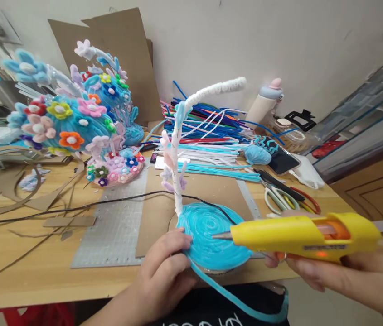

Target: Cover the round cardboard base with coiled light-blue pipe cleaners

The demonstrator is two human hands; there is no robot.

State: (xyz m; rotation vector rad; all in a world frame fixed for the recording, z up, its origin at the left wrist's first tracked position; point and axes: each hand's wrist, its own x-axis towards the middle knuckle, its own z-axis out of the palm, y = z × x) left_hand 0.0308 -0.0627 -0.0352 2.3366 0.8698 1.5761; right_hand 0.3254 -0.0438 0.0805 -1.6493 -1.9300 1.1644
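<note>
My right hand (pixel 334 271) grips a yellow hot glue gun (pixel 300 235), its metal nozzle pointing left onto a round disc (pixel 211 237) wound from light blue pipe cleaner. My left hand (pixel 166 269) pinches the disc's near left edge, fingers closed on the blue pipe cleaner. A loose blue pipe cleaner tail (pixel 242 303) trails from the disc toward my lap. A white pipe-cleaner stem (pixel 178 149) with small pink and lilac flowers rises from the disc's far side and bends right at its top.
A large pipe-cleaner piece covered in coloured flowers (pixel 72 122) stands at the left. Behind lie a pile of pipe cleaners (pixel 211 131), a phone (pixel 281 159), scissors (pixel 279 197), a bottle (pixel 266 102), a grey cutting mat (pixel 119 222), cardboard scraps and a black cord (pixel 75 209).
</note>
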